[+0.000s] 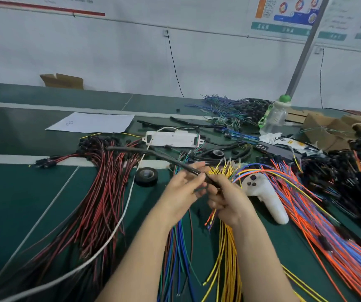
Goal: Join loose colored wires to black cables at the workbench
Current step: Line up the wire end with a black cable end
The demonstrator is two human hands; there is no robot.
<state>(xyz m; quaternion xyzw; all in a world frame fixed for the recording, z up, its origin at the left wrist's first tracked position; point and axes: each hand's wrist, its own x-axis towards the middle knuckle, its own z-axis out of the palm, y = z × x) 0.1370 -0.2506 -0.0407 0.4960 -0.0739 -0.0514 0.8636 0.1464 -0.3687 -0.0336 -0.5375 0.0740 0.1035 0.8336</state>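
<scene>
Bright, even indoor light; soft wide-angle pic.
Diffuse light, seems overhead; shadows under wire piles (101,203) faint & soft. White wall (218,68) at 12 o'clock v. bright, nr washed out. Left hand (181,188), right hand (227,201) & black cable (171,161) in them at centre motion-blurred. Edges bent & smeared, worst 3–5 o'clock on orange wires (338,258); posters (295,16) at 1 o'clock too soft to read.

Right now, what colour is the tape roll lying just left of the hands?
Black. The tape roll shows best in the head view, the only one.
</scene>
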